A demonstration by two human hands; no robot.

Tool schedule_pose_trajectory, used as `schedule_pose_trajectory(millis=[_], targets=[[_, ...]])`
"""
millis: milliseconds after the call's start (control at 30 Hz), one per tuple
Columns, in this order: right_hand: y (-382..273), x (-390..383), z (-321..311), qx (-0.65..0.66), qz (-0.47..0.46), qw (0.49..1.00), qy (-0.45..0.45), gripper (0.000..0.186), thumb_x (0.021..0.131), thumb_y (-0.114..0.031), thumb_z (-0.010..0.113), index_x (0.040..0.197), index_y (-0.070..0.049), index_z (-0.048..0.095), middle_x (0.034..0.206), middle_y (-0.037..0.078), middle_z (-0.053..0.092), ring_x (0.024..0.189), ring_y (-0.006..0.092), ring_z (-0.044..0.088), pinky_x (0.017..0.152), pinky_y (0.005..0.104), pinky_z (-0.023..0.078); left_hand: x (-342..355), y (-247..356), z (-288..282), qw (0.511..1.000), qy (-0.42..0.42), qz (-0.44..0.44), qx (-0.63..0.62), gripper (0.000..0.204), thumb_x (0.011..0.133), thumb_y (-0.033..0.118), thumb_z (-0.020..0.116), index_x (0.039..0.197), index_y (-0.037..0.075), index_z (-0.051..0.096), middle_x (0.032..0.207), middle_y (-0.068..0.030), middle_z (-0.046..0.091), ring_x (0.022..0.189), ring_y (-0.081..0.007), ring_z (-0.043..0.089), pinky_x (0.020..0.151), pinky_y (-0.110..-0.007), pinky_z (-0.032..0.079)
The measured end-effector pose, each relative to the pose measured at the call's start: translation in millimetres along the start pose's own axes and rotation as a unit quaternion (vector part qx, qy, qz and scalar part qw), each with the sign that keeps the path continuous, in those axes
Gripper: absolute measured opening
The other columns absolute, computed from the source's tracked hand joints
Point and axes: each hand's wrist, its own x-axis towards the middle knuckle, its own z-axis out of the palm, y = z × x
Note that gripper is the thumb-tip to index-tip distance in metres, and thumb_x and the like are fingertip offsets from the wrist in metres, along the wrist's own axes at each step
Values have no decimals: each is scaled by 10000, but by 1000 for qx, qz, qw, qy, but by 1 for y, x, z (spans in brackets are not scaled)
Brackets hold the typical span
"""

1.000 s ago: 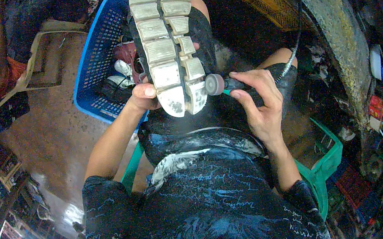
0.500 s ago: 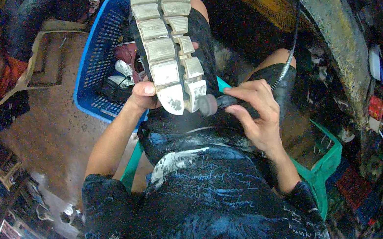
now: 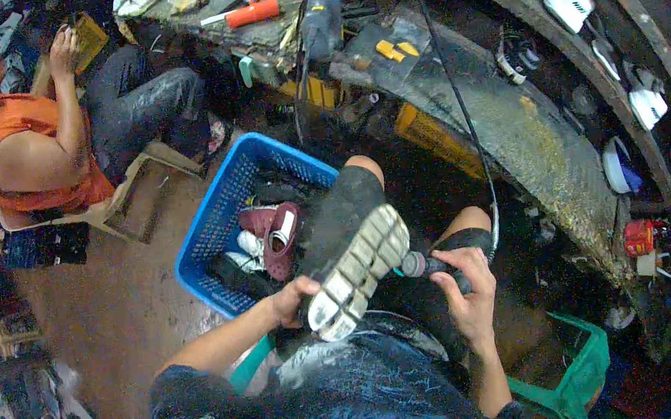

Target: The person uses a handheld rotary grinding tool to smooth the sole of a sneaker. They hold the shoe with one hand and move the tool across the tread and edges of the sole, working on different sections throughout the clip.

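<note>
My left hand [image 3: 290, 301] grips a shoe at its lower left; its segmented off-white sole [image 3: 357, 272] faces up, tilted toward the upper right over my lap. My right hand [image 3: 466, 281] holds a dark, cable-fed rotary tool [image 3: 446, 265] with a round grey head [image 3: 413, 263], close to the sole's right edge; I cannot tell if they touch. Just beyond my left hand stands a blue perforated basket [image 3: 198, 227] with a maroon clog [image 3: 278, 251] and other white and dark footwear inside.
A co-worker in orange [image 3: 29, 160] sits at upper left, hands raised. A worn bench [image 3: 555, 168] curves along the top and right, bearing an orange cylinder [image 3: 254, 13] and clutter. Shelves [image 3: 589, 50] at right hold white shoes. Yellow crates [image 3: 435, 140] lie under the bench; a green stool [image 3: 585, 354] shows at lower right.
The view has tilted up, bringing the bench and co-worker further into sight. The shoe has swung diagonally, top to the right; the tool is now nearer the sole's upper part.
</note>
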Motion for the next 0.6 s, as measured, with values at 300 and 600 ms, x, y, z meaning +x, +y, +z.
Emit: schedule_pose_trajectory(millis=[300,600], targets=[[22,-11,-2,13,11,1000,18,290,877,-57,823,1167,-54,795,1090,115,769,1039,311,697,972,424,522,-24,41,37,979,190,-4,75,703,1087,607,554,1537,68,591,1534,-118,653,1384,-289,639,1233,-494,438],[19,-2,5,45,6,999,19,284,867,-76,838,1146,-45,796,1069,125,754,1028,314,696,989,427,501,-2,77,85,933,307,33,183,626,1087,644,554,1396,115,682,1300,-57,749,1160,-178,714,920,-393,614]])
